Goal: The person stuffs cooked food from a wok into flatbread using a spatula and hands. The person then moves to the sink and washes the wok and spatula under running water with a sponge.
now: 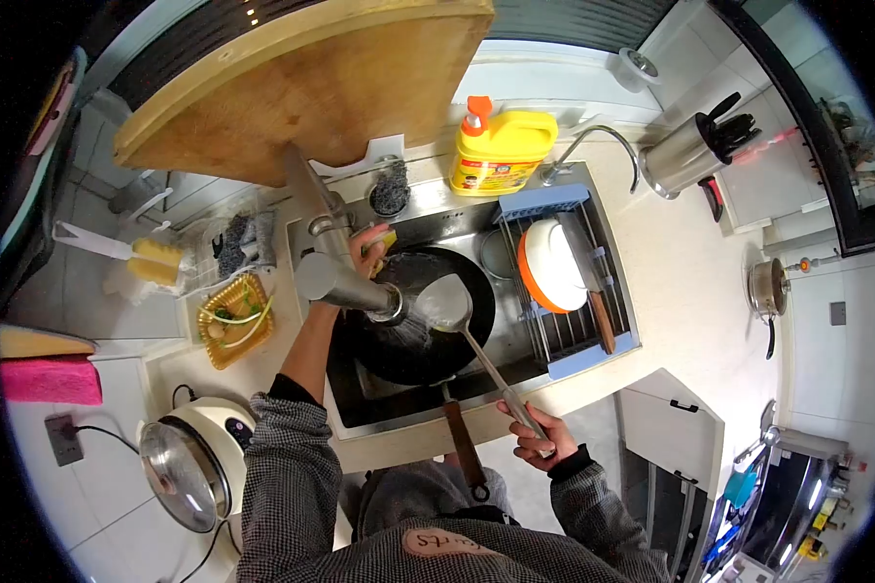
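Note:
My right hand [542,432] is closed around the handle of a metal wok spatula [444,301]. The spatula's wet head is over a black wok [360,355] that lies in the sink. Water runs from the faucet [345,284] beside the spatula head. Partly hidden behind the faucet, my left hand [367,251] is at the wok's far left rim, its fingers bent around a small yellow sponge [389,238]. The wok's wooden handle [465,449] points toward my body over the counter edge.
Right in the sink [428,403], a blue-ended rack [569,364] holds an orange-and-white bowl [544,267] and a knife [601,316]. Behind stand a yellow detergent bottle [504,154] and a steel scrubber [391,189]. A tray of scraps [228,340] and a cooker [190,457] are left.

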A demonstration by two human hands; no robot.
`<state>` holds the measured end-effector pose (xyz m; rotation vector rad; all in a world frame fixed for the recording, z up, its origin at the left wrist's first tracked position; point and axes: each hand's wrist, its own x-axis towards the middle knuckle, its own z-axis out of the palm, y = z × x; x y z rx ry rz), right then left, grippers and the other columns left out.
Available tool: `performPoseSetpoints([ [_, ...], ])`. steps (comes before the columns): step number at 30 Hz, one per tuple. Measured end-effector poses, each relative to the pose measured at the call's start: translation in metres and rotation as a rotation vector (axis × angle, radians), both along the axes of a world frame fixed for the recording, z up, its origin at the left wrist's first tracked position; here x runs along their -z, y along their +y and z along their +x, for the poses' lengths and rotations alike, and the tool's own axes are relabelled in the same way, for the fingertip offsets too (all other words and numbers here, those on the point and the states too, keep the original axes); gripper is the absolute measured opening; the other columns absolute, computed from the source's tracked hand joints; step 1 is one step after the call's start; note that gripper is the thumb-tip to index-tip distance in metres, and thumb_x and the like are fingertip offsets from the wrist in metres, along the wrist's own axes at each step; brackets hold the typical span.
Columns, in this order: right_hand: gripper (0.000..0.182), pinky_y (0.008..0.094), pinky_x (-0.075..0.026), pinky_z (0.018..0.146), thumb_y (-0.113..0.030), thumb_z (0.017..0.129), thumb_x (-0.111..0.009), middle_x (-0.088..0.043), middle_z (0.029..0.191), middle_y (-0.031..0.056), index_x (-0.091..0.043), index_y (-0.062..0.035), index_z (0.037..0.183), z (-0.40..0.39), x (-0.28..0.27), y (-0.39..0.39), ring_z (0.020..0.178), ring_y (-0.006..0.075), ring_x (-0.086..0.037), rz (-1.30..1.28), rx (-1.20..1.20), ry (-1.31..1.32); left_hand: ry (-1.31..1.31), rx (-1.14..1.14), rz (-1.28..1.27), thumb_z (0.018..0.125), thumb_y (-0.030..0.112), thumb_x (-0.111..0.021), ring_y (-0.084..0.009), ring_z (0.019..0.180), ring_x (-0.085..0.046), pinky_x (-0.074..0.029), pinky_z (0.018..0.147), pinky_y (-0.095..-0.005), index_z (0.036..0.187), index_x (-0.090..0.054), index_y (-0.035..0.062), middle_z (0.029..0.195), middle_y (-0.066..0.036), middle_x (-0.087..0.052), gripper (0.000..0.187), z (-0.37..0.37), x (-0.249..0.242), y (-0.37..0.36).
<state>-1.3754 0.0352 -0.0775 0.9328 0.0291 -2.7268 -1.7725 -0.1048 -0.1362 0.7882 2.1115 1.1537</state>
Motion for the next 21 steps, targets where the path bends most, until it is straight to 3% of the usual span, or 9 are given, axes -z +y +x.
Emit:
performPoseSetpoints([
  [2, 0.046, 0.0190, -0.026, 0.044, -0.035, 0.097, -0.035, -0.044, 0.064, -0.0034, -0.037, -0.0058, 0.132, 0.007, -0.002, 0.004, 0.035, 0.0013, -0.032, -0.004, 0.011, 0.010, 0.186, 0.003, 0.082, 0.094, 0.032, -0.046, -0.0201, 0.086, -0.061, -0.049, 0.071, -0.0314, 0.126, -0.048, 0.0055, 0.106, -0.012, -0.061, 0.042, -0.005, 0.009, 0.008],
  [8, 0.048, 0.0184, -0.028, 0.040, -0.036, 0.097, -0.034, -0.045, 0.063, -0.0005, -0.035, -0.0038, 0.132, 0.017, -0.008, 0.015, 0.034, 0.0031, -0.030, 0.092, 0.017, 0.038, 0.132, -0.116, 0.024, 0.088, 0.033, -0.054, -0.0218, 0.083, -0.063, -0.048, 0.073, -0.0314, 0.113, -0.057, 0.0055, 0.099, -0.013, -0.064, 0.038, 0.018, 0.019, 0.018],
  [9, 0.048, 0.0182, -0.028, 0.039, -0.036, 0.097, -0.034, -0.046, 0.064, 0.0001, -0.036, -0.0033, 0.132, 0.018, -0.008, 0.016, 0.033, 0.0035, -0.029, 0.113, 0.021, 0.046, -0.021, -0.140, -0.053, 0.086, 0.039, -0.055, -0.0240, 0.092, -0.062, -0.047, 0.079, -0.0322, 0.113, -0.058, 0.0068, 0.103, -0.014, -0.063, 0.042, 0.023, 0.017, 0.017],
  [14, 0.047, 0.0189, -0.028, 0.036, -0.035, 0.097, -0.035, -0.046, 0.063, 0.0013, -0.037, -0.0025, 0.131, 0.021, -0.011, 0.025, 0.033, 0.0047, -0.029, 0.181, 0.002, 0.068, 0.091, -0.054, -0.261, 0.084, 0.049, -0.051, -0.0253, 0.100, -0.058, -0.042, 0.089, -0.0343, 0.115, -0.056, 0.0062, 0.105, -0.012, -0.063, 0.053, 0.050, 0.043, 0.010],
  [16, 0.046, 0.0189, -0.028, 0.036, -0.034, 0.097, -0.035, -0.046, 0.062, 0.0015, -0.037, -0.0024, 0.130, 0.021, -0.011, 0.027, 0.033, 0.0050, -0.029, 0.210, -0.003, 0.055, 0.064, -0.191, -0.199, 0.088, 0.047, -0.048, -0.0243, 0.090, -0.060, -0.045, 0.083, -0.0384, 0.106, -0.060, 0.0023, 0.097, -0.015, -0.063, 0.049, 0.063, 0.060, 0.004],
  [17, 0.046, 0.0191, -0.028, 0.035, -0.034, 0.097, -0.035, -0.047, 0.062, 0.0015, -0.038, -0.0024, 0.130, 0.021, -0.010, 0.028, 0.033, 0.0049, -0.029, 0.234, -0.013, 0.074, 0.009, -0.147, -0.242, 0.090, 0.047, -0.044, -0.0227, 0.083, -0.059, -0.045, 0.080, -0.0384, 0.093, -0.062, 0.0032, 0.087, -0.013, -0.062, 0.048, 0.065, 0.046, 0.006],
  [18, 0.046, 0.0193, -0.028, 0.035, -0.035, 0.096, -0.036, -0.047, 0.062, 0.0016, -0.038, -0.0024, 0.130, 0.021, -0.008, 0.028, 0.033, 0.0049, -0.029, 0.257, -0.024, 0.094, 0.009, -0.150, -0.243, 0.090, 0.047, -0.044, -0.0227, 0.083, -0.059, -0.045, 0.080, -0.0384, 0.093, -0.062, 0.0032, 0.087, -0.013, -0.062, 0.048, 0.065, 0.067, 0.001],
  [19, 0.046, 0.0193, -0.028, 0.035, -0.035, 0.096, -0.036, -0.047, 0.062, 0.0016, -0.038, -0.0024, 0.130, 0.021, -0.007, 0.027, 0.033, 0.0049, -0.029, 0.255, -0.026, 0.094, -0.120, -0.179, 0.032, 0.091, 0.046, -0.044, -0.0221, 0.079, -0.058, -0.045, 0.078, -0.0385, 0.089, -0.061, 0.0033, 0.083, -0.012, -0.061, 0.046, 0.068, 0.070, -0.002],
  [21, 0.046, 0.0199, -0.027, 0.034, -0.035, 0.096, -0.036, -0.047, 0.062, 0.0015, -0.039, -0.0023, 0.129, 0.021, -0.005, 0.025, 0.033, 0.0051, -0.028, 0.241, -0.005, 0.080, -0.024, -0.191, 0.009, 0.090, 0.044, -0.048, -0.0199, 0.075, -0.058, -0.046, 0.074, -0.0361, 0.086, -0.062, 0.0032, 0.082, -0.009, -0.061, 0.043, 0.078, 0.076, 0.002],
])
